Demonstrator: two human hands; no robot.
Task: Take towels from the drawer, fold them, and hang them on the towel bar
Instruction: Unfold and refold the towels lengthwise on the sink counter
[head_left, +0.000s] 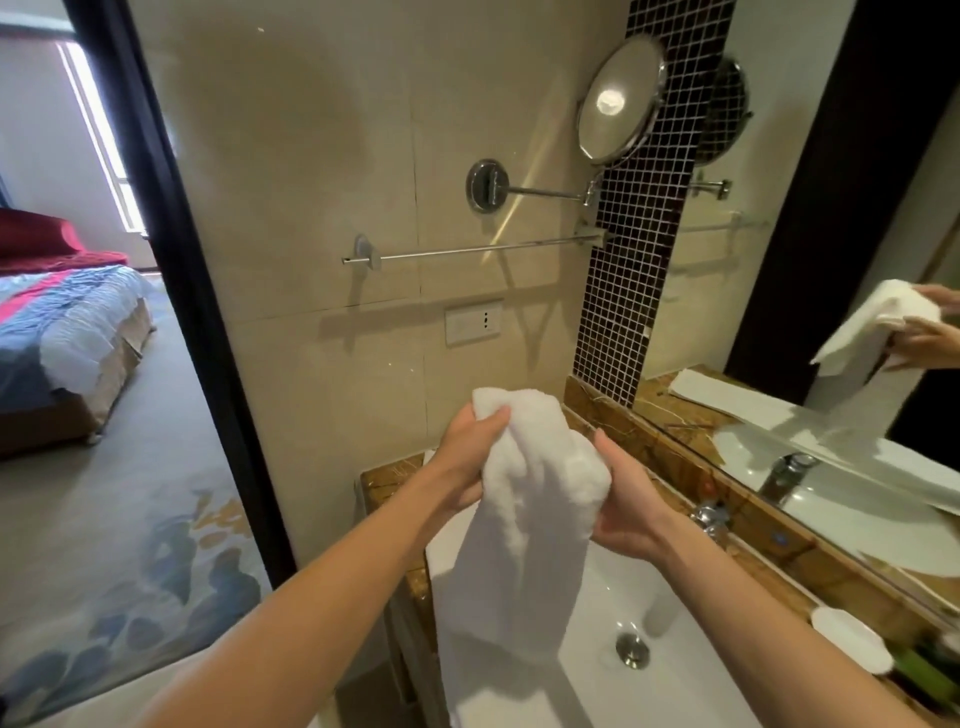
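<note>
Beige wall tile, glossy and flat, beside one strip of dark square mosaic. One white rectangular basin, smooth, set in veined brown marble counter. One white terry towel, thick and nubby, bunched at the top, hanging in a long limp fold over the basin, lower than the towel bar. One round chrome-rimmed mirror on a swing arm. That single bar thin, straight, chrome, wall-mounted. Two hands: left hand pinching the towel's upper corner under the thumb, right hand clamped round its bunched side. One round metal drain.
</note>
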